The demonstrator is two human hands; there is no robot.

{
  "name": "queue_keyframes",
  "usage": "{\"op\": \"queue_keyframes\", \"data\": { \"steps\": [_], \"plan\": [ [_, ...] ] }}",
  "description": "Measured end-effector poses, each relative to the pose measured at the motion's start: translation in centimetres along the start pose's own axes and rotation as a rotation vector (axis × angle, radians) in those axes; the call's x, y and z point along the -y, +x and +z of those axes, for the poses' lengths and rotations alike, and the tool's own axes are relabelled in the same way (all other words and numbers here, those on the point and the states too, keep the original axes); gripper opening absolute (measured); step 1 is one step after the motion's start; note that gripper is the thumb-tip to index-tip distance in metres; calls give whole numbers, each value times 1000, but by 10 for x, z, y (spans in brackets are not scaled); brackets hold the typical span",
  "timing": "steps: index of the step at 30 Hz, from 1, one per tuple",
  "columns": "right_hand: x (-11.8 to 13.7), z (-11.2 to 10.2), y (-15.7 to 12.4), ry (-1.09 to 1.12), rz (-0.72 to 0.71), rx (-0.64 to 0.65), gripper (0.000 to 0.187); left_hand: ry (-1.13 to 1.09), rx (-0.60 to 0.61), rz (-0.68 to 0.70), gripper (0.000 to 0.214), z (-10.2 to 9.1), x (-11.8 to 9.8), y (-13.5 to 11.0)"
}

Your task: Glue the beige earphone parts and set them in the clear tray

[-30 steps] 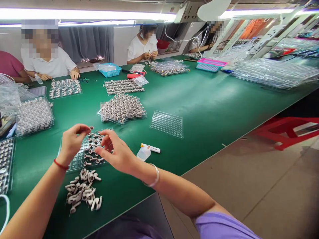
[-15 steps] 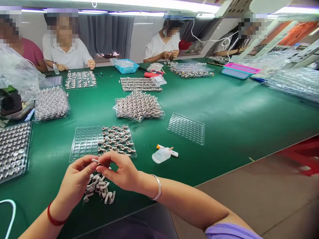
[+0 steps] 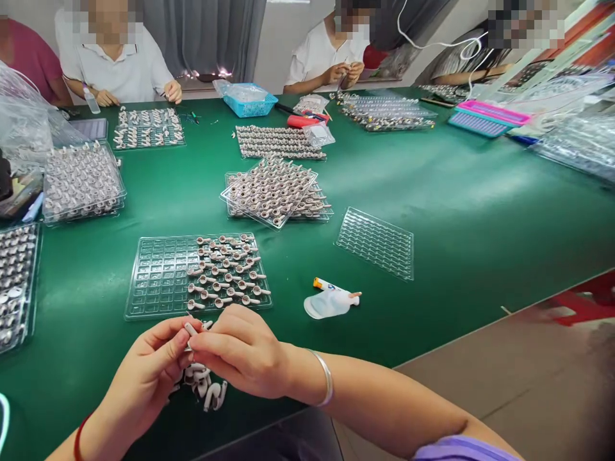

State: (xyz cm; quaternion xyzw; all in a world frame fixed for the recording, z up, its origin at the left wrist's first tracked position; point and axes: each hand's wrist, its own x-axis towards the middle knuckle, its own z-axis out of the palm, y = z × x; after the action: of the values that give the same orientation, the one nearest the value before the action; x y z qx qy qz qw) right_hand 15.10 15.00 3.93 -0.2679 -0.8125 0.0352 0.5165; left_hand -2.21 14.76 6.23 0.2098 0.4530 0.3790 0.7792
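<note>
My left hand (image 3: 147,374) and my right hand (image 3: 240,352) meet near the table's front edge, both pinched on one small white earbud-shaped part (image 3: 190,329). Under them lies a loose heap of the same white parts (image 3: 207,390). Just beyond my hands sits a clear plastic tray (image 3: 161,276), its right half filled with rows of parts and its left half bare.
A small clear bottle (image 3: 329,303) and a white tube (image 3: 323,284) lie right of the tray, with an unfilled clear tray (image 3: 377,242) beyond. Stacked full trays (image 3: 273,191) sit mid-table, more at left (image 3: 81,182). Several people work along the far edge.
My hands have come back from over the tray to the loose heap at the front edge and closed together on one part. The view has tilted down.
</note>
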Motion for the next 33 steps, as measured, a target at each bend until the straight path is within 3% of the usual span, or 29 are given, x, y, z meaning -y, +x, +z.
{"op": "queue_keyframes", "data": {
  "steps": [21, 33],
  "plan": [
    [-2, 0, -6, -110, -77, 15, 17, 99, 29, 4, 25, -1, -3, -4],
    [1, 3, -3, 45, 110, -59, 13, 170, -27, 57, 32, -3, -3, -4]
  ]
}}
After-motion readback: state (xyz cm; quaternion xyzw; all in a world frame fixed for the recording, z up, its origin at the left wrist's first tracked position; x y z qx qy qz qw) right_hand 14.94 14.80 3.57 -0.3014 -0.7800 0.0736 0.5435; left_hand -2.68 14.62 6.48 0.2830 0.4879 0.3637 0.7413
